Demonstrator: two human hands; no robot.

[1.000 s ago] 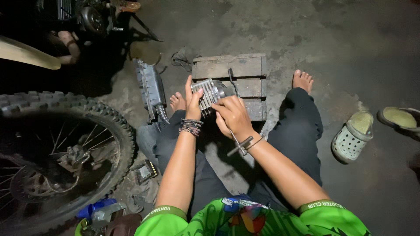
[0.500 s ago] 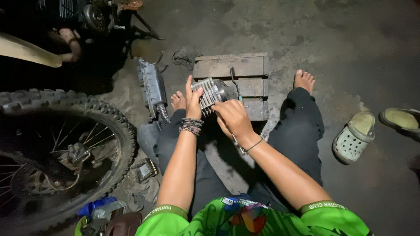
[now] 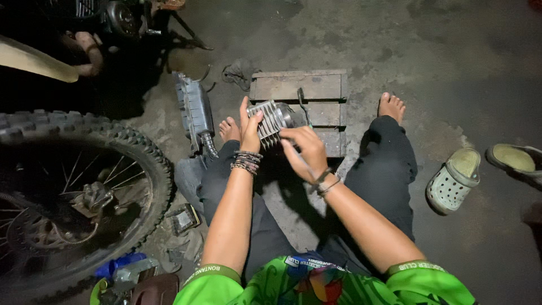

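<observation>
Person seated on floor. Finned metal cylinder (image 3: 272, 121) held just above wooden pallet (image 3: 307, 99), between the knees. Left hand (image 3: 250, 127) clamped on its near side, likely steadying it. Right hand (image 3: 305, 149) half-curled against its end; grip unclear. Knobby wheel (image 3: 73, 186) alongside.

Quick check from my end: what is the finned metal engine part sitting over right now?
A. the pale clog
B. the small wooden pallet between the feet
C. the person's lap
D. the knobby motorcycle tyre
B: the finned metal cylinder, held by the left hand with the right hand at its near side, sits over the wooden pallet.
</observation>
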